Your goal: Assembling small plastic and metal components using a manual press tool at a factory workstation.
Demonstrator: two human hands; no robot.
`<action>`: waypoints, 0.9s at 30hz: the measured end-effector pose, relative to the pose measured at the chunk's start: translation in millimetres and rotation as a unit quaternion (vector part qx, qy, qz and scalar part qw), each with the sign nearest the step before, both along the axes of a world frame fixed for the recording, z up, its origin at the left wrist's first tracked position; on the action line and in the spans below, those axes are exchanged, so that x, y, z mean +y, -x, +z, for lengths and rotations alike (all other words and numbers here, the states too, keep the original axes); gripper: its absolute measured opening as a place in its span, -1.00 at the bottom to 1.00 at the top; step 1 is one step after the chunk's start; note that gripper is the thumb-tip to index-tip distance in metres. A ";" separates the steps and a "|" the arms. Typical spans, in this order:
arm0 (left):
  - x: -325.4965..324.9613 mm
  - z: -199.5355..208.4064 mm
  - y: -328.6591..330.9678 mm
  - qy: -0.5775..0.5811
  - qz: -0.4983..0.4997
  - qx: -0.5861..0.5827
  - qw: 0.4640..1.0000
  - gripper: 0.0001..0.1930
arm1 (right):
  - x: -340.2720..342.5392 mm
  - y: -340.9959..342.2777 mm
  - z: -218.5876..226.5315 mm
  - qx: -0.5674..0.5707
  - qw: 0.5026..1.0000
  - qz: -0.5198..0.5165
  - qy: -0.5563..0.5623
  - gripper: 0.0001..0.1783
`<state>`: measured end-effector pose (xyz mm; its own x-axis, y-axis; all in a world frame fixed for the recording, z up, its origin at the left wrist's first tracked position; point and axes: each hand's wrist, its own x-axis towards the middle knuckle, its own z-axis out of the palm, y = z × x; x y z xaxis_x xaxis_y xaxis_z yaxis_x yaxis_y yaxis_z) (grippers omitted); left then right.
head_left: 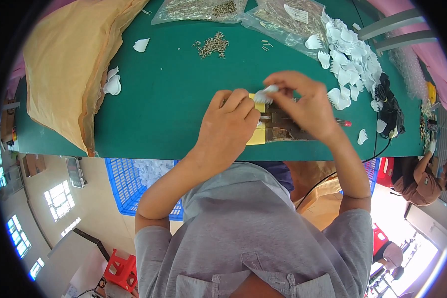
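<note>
My right hand (305, 104), slightly blurred, pinches a white toothed plastic piece (264, 95) between thumb and fingers. My left hand (229, 124) is just left of it, fingers curled together; whatever they hold, if anything, is hidden. Under both hands sits a small metal fixture (288, 133) with a yellow block (257, 136) at its left side. Part of a red-tipped tool (343, 123) sticks out to the right of the fixture. A loose white toothed piece (362, 136) lies beyond my right wrist.
A heap of white toothed pieces (350, 54) fills the right, beside a black cable bundle (390, 107). Small metal parts (213, 45) lie at the back, near clear bags (198, 10). A large tan sack (67, 74) stands left. A blue basket (121, 186) is below the table edge.
</note>
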<state>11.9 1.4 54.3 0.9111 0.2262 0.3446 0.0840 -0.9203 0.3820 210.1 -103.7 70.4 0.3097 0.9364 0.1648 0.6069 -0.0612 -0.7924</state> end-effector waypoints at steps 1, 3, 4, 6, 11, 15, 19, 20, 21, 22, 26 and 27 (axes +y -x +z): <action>-1.1 0.8 -0.9 -0.019 0.014 0.015 1.000 -0.70 | -0.5 7.6 0.1 -0.016 0.999 0.030 0.018 -0.72; -7.5 -1.2 2.1 0.031 0.063 -0.026 0.997 -0.60 | -3.3 17.0 -4.2 -0.031 0.997 0.064 0.035 -0.73; -10.3 -3.3 4.5 0.081 0.111 -0.071 0.988 -0.50 | -4.9 18.6 -7.2 -0.030 0.997 0.064 0.035 -0.73; -9.2 -16.5 8.4 0.086 0.109 -0.084 0.987 -0.23 | -7.9 20.8 -11.4 -0.028 0.993 0.112 -0.008 -0.73; -5.0 -20.4 12.7 0.196 0.088 -0.049 0.975 -0.32 | -10.7 18.5 -7.6 -0.023 0.995 0.088 0.030 -0.73; -2.7 -25.7 15.1 0.220 0.088 -0.052 0.970 -0.30 | -9.2 25.0 2.3 0.066 0.991 0.113 0.041 -0.59; -0.3 -31.1 13.4 0.273 0.065 -0.051 0.959 -0.31 | -13.0 30.6 -5.5 0.020 0.996 0.070 0.044 -0.56; 0.8 -33.6 13.5 0.295 0.048 -0.061 0.952 -0.32 | -12.3 30.2 -7.6 0.033 0.996 0.069 0.038 -0.57; 1.4 -34.2 13.8 0.295 0.049 -0.062 0.952 -0.32 | -11.2 29.7 -8.4 0.047 0.996 0.068 0.032 -0.59; 1.9 -34.6 14.1 0.286 0.051 -0.066 0.955 -0.32 | -10.5 28.8 -7.0 0.046 0.996 0.068 0.033 -0.59; 0.2 -36.1 15.1 0.279 0.058 -0.078 0.955 -0.33 | -7.7 16.1 -1.4 0.083 0.990 0.087 0.072 -0.76; 0.4 -37.2 15.2 0.279 0.059 -0.078 0.955 -0.33 | -6.5 13.3 -1.3 0.113 0.985 0.084 0.102 -0.81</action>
<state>-3.4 1.8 17.1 0.8146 0.5132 0.2704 0.0766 -0.5573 0.8268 196.8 -110.2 69.2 0.1554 0.9841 -0.0863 0.4322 -0.1463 -0.8898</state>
